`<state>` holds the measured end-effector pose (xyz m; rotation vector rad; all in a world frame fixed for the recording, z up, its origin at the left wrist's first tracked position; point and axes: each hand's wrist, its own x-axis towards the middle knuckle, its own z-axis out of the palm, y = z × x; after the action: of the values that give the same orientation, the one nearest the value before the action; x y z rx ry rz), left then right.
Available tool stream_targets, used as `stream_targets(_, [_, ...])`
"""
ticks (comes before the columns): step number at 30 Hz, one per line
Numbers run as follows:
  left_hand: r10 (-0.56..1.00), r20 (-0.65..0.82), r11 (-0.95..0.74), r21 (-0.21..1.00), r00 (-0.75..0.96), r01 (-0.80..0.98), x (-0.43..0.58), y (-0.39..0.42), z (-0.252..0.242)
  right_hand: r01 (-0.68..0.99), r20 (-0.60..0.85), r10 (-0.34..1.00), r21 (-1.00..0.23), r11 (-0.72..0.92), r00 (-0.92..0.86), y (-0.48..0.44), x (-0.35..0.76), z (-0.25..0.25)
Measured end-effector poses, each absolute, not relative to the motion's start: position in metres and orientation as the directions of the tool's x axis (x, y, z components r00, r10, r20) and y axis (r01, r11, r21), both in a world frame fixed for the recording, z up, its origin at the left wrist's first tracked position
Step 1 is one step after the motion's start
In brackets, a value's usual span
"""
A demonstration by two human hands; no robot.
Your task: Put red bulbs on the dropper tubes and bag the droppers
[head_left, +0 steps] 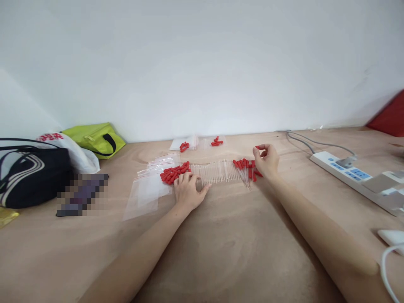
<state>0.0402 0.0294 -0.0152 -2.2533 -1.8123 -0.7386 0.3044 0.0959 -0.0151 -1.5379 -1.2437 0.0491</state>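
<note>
My left hand [187, 191] rests on the table at the right edge of a pile of red rubber bulbs [172, 173]. Its fingers are bent and the thumb stands apart; nothing shows in its grip. Just beyond it lies a row of thin clear pipette tubes [217, 171]. My right hand [267, 160] is pinched on a red rubber bulb [258, 147], of which only a little shows between thumb and fingers. Whether a tube is fixed to it I cannot tell. Beside that hand, several droppers [243, 166] with red bulbs on clear tubes lie in a loose bunch.
Clear zip bags [143, 191] overlap left of the pile. Two small groups of red bulbs [216, 142] lie on bags near the wall. A power strip [344, 168] with cables stands right. A black bag [38, 176], a yellow-green bag [94, 139] and a blurred-out object [83, 195] are left.
</note>
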Motion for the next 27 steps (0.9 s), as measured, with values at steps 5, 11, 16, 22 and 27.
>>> stream_targets(5, [0.885, 0.446, -0.227, 0.162, 0.134, 0.960, 0.042, 0.031, -0.015, 0.530, 0.637, 0.740, -0.713, 0.459, 0.217, 0.068, 0.256, -0.020])
stream_targets(11, [0.880, 0.464, -0.199, 0.163, 0.103, 0.966, 0.038, 0.031, -0.016, 0.496, 0.686, 0.700, -0.545, 0.676, -0.201, 0.034, 0.233, -0.023])
stream_targets(16, [0.876, 0.477, -0.141, 0.107, 0.074, 0.984, 0.041, 0.037, -0.009, 0.462, 0.637, 0.716, -0.563, 0.686, -0.286, 0.022, 0.234, -0.026])
stream_targets(22, [0.904, 0.427, -0.064, 0.126, 0.005, 0.990, 0.054, 0.056, -0.003, 0.492, 0.621, 0.717, -0.539, 0.684, -0.316, 0.022, 0.232, -0.030])
stream_targets(27, [0.937, 0.346, 0.012, 0.117, -0.052, 0.993, 0.059, 0.066, -0.002, 0.493, 0.630, 0.699, -0.514, 0.702, -0.338, 0.023, 0.232, -0.031])
